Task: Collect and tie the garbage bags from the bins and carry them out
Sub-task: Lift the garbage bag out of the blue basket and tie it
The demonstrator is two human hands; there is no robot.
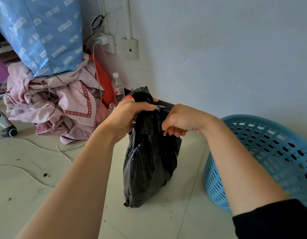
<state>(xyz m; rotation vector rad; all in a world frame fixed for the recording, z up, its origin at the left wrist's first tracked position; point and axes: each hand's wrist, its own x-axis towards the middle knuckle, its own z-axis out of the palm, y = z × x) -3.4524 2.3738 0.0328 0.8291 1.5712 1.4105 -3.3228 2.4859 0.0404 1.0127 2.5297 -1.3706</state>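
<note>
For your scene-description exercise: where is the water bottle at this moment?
The water bottle stands upright on the floor against the wall, left of centre, just behind the black garbage bag and right of the pile of bedding.

Single head-worn view, forward and down, close over floor (45,169) beside wall (218,49).

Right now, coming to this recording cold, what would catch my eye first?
The black garbage bag standing on the floor in the centre, its gathered top gripped by the left hand and the right hand. Next, the blue plastic basket at the right edge, beside the bag. Behind to the left, a heap of pink bedding lies under a big blue woven bag.
</note>
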